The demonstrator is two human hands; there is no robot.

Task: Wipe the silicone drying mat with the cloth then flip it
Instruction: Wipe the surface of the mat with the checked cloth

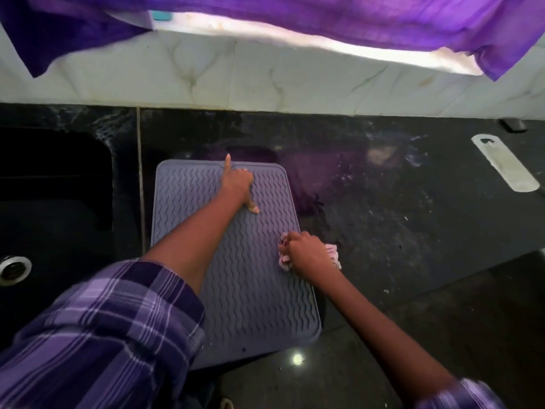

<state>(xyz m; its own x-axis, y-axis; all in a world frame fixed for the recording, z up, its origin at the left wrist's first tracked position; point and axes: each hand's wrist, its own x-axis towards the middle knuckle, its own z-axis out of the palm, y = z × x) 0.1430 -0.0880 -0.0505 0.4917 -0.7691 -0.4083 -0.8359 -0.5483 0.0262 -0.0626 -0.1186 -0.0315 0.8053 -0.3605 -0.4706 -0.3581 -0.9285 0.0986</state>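
Head view, left hand (237,184) flat on mat (206,231), right hand (306,252) gripping cloth (331,252) at mat's right edge

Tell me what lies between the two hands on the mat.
Head view: only bare ribbed surface of the grey-purple silicone mat between left hand and right hand.

It was a home kitchen: a dark speckled stone worktop (383,231) held a sunken black sink (53,202) with a metal drain (13,268), below a pale marble-tiled wall (265,81).
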